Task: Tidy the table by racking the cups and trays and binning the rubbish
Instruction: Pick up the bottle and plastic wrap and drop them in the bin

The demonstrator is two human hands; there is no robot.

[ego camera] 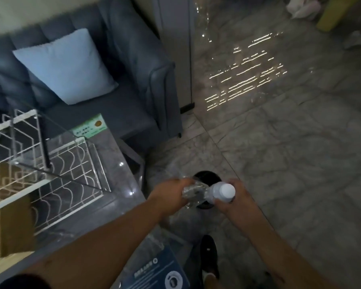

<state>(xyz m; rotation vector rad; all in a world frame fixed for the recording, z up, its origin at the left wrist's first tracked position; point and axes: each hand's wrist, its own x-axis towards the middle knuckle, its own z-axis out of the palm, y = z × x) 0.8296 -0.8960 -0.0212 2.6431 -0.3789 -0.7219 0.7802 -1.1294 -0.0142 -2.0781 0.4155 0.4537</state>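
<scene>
My left hand [171, 192] grips a crumpled clear plastic wrapper [193, 192] just over a round black bin [205, 177] on the floor. My right hand [236, 197] holds a clear plastic bottle [221, 192] with a white cap, right beside the wrapper and above the bin's right side. Both hands partly hide the bin's opening. A white wire dish rack [71, 163] stands on the glass table [121, 174] at the left, with no cups or trays visible in it.
A grey sofa [133, 80] with a pale blue cushion [67, 65] stands behind the table. A green card [90, 127] lies at the table's far corner. Clear packaging with a blue label [154, 270] lies at the bottom. My dark shoe [209, 255] rests on the marble floor.
</scene>
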